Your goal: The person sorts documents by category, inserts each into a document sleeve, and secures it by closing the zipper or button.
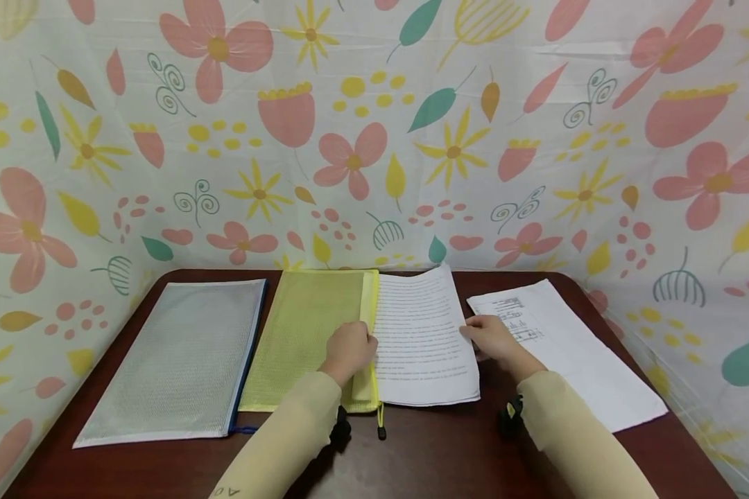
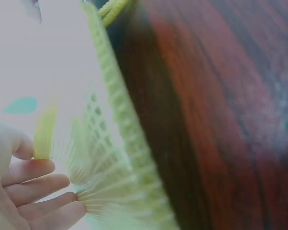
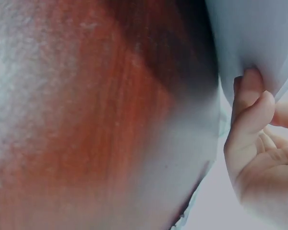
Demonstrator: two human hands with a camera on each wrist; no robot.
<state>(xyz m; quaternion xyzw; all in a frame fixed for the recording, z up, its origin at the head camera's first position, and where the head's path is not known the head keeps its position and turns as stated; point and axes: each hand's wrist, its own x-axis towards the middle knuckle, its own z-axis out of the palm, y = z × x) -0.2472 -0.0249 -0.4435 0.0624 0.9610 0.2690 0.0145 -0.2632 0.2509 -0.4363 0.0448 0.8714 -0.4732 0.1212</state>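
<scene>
Fingers of the right hand (image 1: 494, 340), the nearer one, pinch the printed sheets (image 1: 418, 339) lying at nine o'clock from it, long axis roughly twelve to six, while the left hand (image 1: 349, 348) grips the yellow mesh pouch (image 1: 312, 312) beside their left side.

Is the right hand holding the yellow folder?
No, the right hand pinches the edge of the printed papers, while the left hand grips the yellow folder.
</scene>
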